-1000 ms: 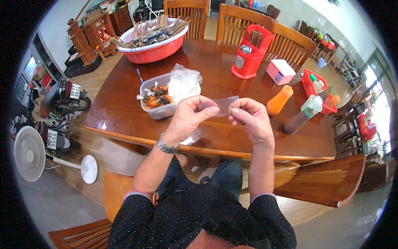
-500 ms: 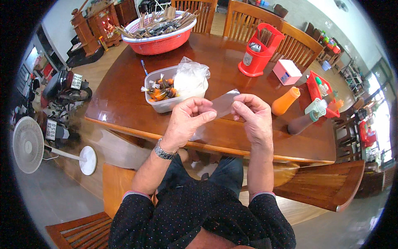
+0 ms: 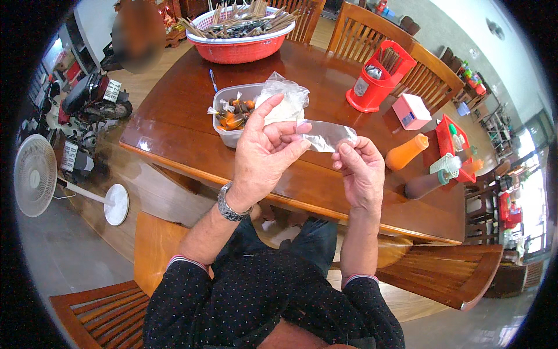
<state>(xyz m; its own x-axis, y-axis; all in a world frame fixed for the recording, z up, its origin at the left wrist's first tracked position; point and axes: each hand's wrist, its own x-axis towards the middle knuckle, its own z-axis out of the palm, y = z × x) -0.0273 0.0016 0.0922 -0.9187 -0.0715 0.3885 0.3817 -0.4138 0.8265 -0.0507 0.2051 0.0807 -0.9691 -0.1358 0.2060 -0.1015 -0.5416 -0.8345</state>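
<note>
A small clear plastic bag (image 3: 329,137) is stretched between my hands above the near part of the table. My left hand (image 3: 258,157) pinches its left end between thumb and bent fingers, the index finger pointing up and away. The right end sits between the thumb and fingers of my right hand (image 3: 361,171). Just beyond my left hand stands a translucent plastic tub (image 3: 231,139). In it lie several small tied bags of orange and dark sauce (image 3: 234,121). Beside them rests a larger clear bag (image 3: 286,103) with whitish contents, partly behind my left fingers.
On the wooden table (image 3: 174,110) are a red basket of chopsticks and cutlery (image 3: 244,51), a blue pen (image 3: 213,80), a red utensil holder (image 3: 366,96), a pink box (image 3: 411,111), an orange bottle (image 3: 407,152), a dark sauce bottle (image 3: 425,185) and a red tray (image 3: 446,131).
The plastic bag has turned from upright-slanted to nearly level and is spread wider. My left index finger has lifted. The view has shifted, and a blurred figure shows at the upper left.
</note>
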